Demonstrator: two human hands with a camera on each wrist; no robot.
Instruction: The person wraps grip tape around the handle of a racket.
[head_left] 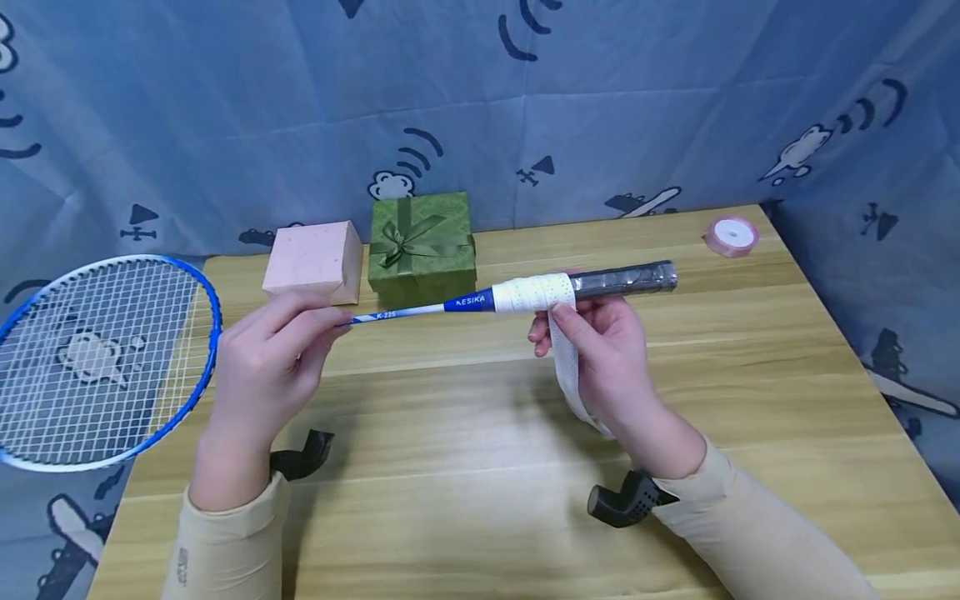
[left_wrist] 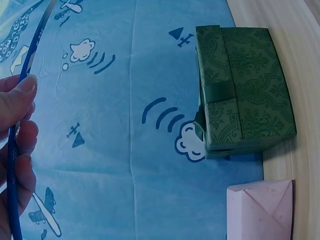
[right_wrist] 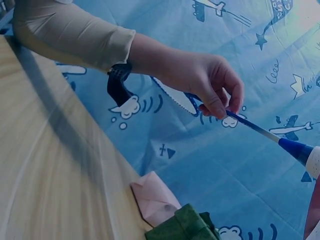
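A blue and white badminton racket is held level above the table, its strung head at the far left. My left hand pinches the thin shaft between thumb and fingers, which the left wrist view also shows around the shaft. White perforated grip tape is wound over the handle's part nearest the blue cone, and the dark handle end is bare. With thumb and fingers, my right hand grips the handle and tape at the last turn. A loose tape tail hangs down beside the palm.
At the table's back stand a pink box and a green gift box with a bow. A pink ribbon roll lies at the back right. Patterned blue cloth hangs behind the wooden table.
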